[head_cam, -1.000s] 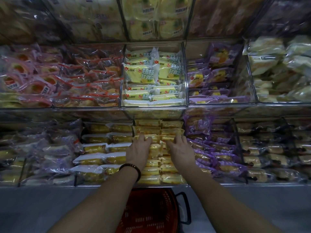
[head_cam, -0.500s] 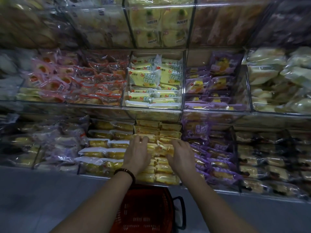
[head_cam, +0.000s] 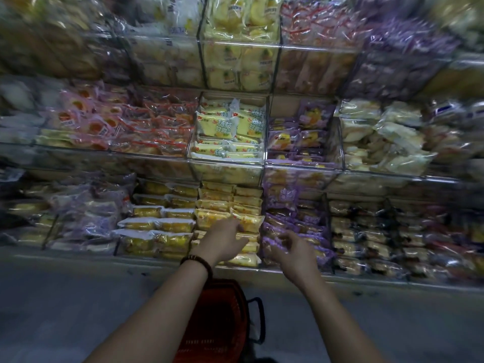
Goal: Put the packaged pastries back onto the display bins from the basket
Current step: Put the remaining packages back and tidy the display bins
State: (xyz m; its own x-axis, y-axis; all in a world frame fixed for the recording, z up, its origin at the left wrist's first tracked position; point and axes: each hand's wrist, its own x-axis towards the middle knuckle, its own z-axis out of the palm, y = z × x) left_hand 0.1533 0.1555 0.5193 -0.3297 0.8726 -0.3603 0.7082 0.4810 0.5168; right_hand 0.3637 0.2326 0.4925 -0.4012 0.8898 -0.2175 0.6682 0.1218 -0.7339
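The lower middle bin holds rows of yellow packaged pastries. My left hand, with a dark bead bracelet on the wrist, rests over the front of this bin. Its fingertips touch a tilted yellow packet lying loose on top, and they are not closed around it. My right hand hovers over the purple packets in the neighbouring bin to the right, fingers apart and holding nothing. The red basket stands on the floor below, between my forearms; its contents are hidden.
Clear-walled bins fill three shelf levels. White-and-yellow packets lie left of the yellow bin and dark-wrapped ones lie far right. A green-yellow packet bin sits above. Grey floor lies beside the basket's black handle.
The view has tilted up and blurred. My right hand has moved right, from the yellow packets to over the purple ones. My left hand has shifted right within the yellow bin.
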